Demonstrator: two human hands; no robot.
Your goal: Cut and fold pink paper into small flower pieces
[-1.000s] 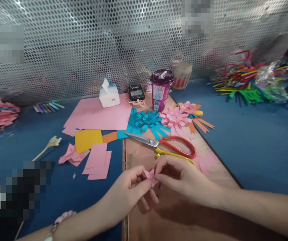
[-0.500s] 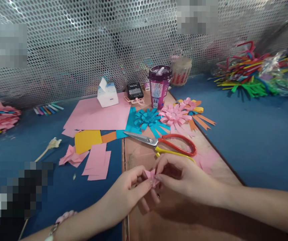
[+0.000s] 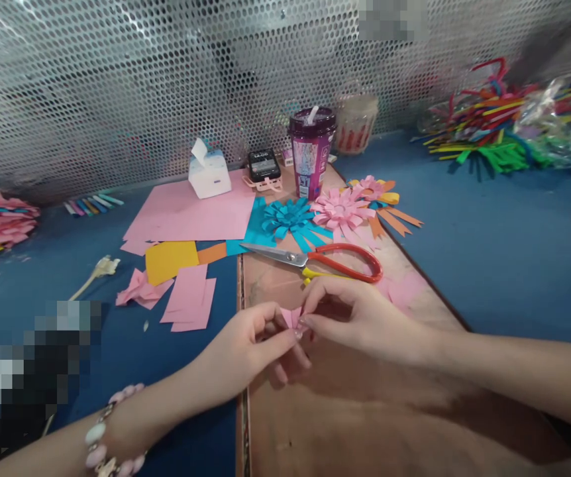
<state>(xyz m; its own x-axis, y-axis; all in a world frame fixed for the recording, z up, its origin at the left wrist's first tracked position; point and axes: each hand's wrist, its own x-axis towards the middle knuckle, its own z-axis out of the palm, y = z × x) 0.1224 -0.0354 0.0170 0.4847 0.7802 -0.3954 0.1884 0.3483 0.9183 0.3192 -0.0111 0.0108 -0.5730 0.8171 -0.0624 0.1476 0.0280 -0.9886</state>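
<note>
Between my two hands is a small folded piece of pink paper point(image 3: 291, 317), pinched from both sides over the brown board. My left hand point(image 3: 260, 344) grips its left edge between thumb and fingers, and a beaded bracelet circles that wrist. On the other side, my right hand point(image 3: 350, 318) pinches the paper with thumb and index finger; part of it is hidden by the fingertips. Just beyond the hands lie scissors point(image 3: 293, 258) with one red and one yellow handle. A blue paper flower point(image 3: 289, 218) and a pink paper flower point(image 3: 344, 209) rest behind them.
Pink paper strips point(image 3: 189, 301), a yellow paper piece point(image 3: 171, 262) and a large pink sheet point(image 3: 191, 215) lie on the left. Farther back stand a tissue pack point(image 3: 209, 179), a phone point(image 3: 263, 165) and a purple cup point(image 3: 310, 156). Colourful pipe cleaners point(image 3: 499, 132) are heaped at right.
The whole scene sits a little higher as the camera tilts, showing more of the bracelet. Both hands still pinch the pink paper, whose folded top edges now show more plainly.
</note>
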